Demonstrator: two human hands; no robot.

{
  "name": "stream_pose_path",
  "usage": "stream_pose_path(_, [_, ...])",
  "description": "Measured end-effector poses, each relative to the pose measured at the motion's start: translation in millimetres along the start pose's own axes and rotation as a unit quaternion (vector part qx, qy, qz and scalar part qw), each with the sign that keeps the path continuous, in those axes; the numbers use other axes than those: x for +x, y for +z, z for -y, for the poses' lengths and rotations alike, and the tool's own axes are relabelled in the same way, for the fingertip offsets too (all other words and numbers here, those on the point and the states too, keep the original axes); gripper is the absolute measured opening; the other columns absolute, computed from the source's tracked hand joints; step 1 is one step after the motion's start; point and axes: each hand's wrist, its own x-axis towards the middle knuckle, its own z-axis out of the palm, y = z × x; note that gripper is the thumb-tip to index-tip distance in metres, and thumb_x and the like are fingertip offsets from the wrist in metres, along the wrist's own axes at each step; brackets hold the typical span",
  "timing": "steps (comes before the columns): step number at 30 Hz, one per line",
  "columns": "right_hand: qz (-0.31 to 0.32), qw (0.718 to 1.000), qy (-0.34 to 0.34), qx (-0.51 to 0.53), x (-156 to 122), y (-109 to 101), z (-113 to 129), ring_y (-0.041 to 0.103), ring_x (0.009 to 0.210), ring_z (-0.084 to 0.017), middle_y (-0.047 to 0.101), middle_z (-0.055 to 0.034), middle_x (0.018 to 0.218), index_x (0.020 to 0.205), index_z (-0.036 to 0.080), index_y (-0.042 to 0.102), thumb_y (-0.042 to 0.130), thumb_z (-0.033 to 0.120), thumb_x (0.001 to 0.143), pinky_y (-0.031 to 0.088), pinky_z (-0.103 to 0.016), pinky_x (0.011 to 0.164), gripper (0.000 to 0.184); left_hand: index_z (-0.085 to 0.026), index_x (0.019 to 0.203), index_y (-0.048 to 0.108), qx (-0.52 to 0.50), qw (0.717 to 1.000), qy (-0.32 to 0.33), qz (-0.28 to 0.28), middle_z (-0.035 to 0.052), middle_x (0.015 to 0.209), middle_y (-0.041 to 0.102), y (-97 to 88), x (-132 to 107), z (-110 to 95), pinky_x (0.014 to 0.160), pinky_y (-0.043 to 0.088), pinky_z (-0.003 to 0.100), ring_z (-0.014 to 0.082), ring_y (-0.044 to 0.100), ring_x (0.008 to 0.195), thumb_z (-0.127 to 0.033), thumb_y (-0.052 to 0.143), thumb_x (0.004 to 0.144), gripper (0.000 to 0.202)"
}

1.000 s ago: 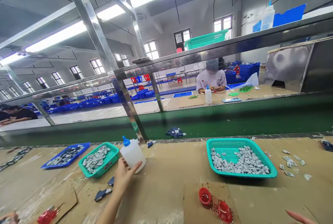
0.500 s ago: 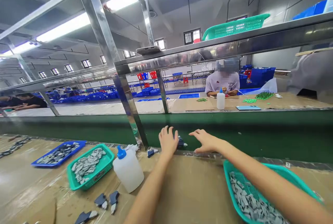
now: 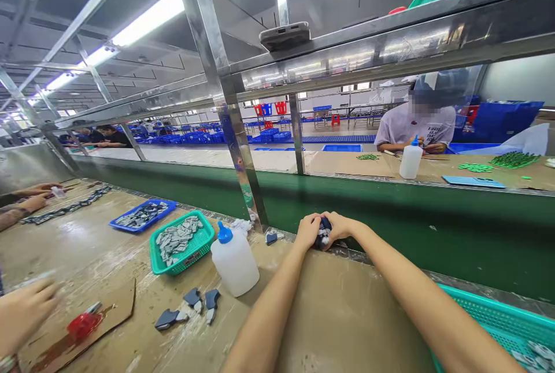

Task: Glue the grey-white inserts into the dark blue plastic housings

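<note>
From the head camera, the left hand (image 3: 307, 232) and right hand (image 3: 340, 228) close around a small bundle of dark blue and white pieces (image 3: 323, 233), cupping it between them at the far edge of the cardboard-covered table (image 3: 347, 309), against a green panel (image 3: 433, 246). A white squeeze bottle (image 3: 235, 267) and teal basket of grey pieces (image 3: 182, 243) stand left of the arms.

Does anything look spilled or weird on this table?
Yes, at the lower left. Beside a red plastic cup, a dark reddish stain smears across a piece of cardboard. It looks odd because something red seems to have dripped or spilled there.
</note>
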Motion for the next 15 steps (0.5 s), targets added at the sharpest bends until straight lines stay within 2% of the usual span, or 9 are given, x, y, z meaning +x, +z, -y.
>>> stream_pose_path(3, [0.003, 1.000, -0.021, 0.011, -27.4, 4.8, 4.6, 0.057, 0.105, -0.030, 0.060, -0.0077, 0.113, 0.120, 0.017, 0.055, 0.090, 0.038, 0.039, 0.046, -0.039, 0.091, 0.091, -0.016, 0.115, 0.059, -0.036, 0.999, 0.029, 0.010, 0.0083, 0.116, 0.061, 5.7, -22.4, -7.3, 0.083, 0.053, 0.042, 0.0219, 0.062, 0.098, -0.034, 0.056, 0.090, 0.031])
stream_pose_path(6, [-0.011, 0.999, -0.041, 0.017, -63.3, 14.6, 10.0, 0.055, 0.109, -0.030, 0.059, -0.0089, 0.118, 0.121, 0.016, 0.055, 0.089, 0.035, 0.040, 0.044, -0.039, 0.093, 0.090, -0.015, 0.111, 0.060, -0.060, 0.997, 0.056, 0.015, 0.0083, 0.111, 0.063, 7.0, -51.4, -16.9, 0.084, 0.052, 0.042, 0.0206, 0.062, 0.097, -0.035, 0.055, 0.091, 0.029])
stream_pose_path(9, [-0.017, 0.998, -0.058, 0.030, -103.6, 21.9, 15.4, 0.056, 0.107, -0.027, 0.059, -0.0078, 0.120, 0.128, 0.018, 0.051, 0.087, 0.028, 0.044, 0.046, -0.036, 0.091, 0.092, -0.015, 0.103, 0.065, -0.071, 0.992, 0.092, 0.038, 0.0057, 0.101, 0.067, -1.1, -77.8, -24.9, 0.086, 0.050, 0.038, 0.0182, 0.063, 0.094, -0.034, 0.044, 0.096, 0.030])
stream_pose_path(12, [-0.033, 0.996, -0.066, 0.044, -151.7, 21.8, 19.7, 0.060, 0.098, -0.023, 0.057, -0.0077, 0.122, 0.136, 0.022, 0.044, 0.078, 0.027, 0.060, 0.051, -0.033, 0.082, 0.084, -0.019, 0.098, 0.070, -0.055, 0.990, 0.117, 0.056, 0.0038, 0.095, 0.070, -15.3, -95.3, -27.9, 0.085, 0.049, 0.030, 0.0165, 0.063, 0.092, -0.032, 0.032, 0.097, 0.040])
stream_pose_path(15, [-0.099, 0.993, -0.060, 0.006, -209.2, 16.3, 18.1, 0.061, 0.094, -0.022, 0.057, -0.0084, 0.124, 0.131, 0.024, 0.051, 0.065, 0.032, 0.075, 0.052, -0.034, 0.078, 0.059, -0.019, 0.100, 0.070, -0.013, 0.993, 0.115, 0.038, 0.0063, 0.097, 0.069, -26.8, -102.1, -26.9, 0.089, 0.048, 0.032, 0.0192, 0.062, 0.096, -0.033, 0.036, 0.095, 0.038])
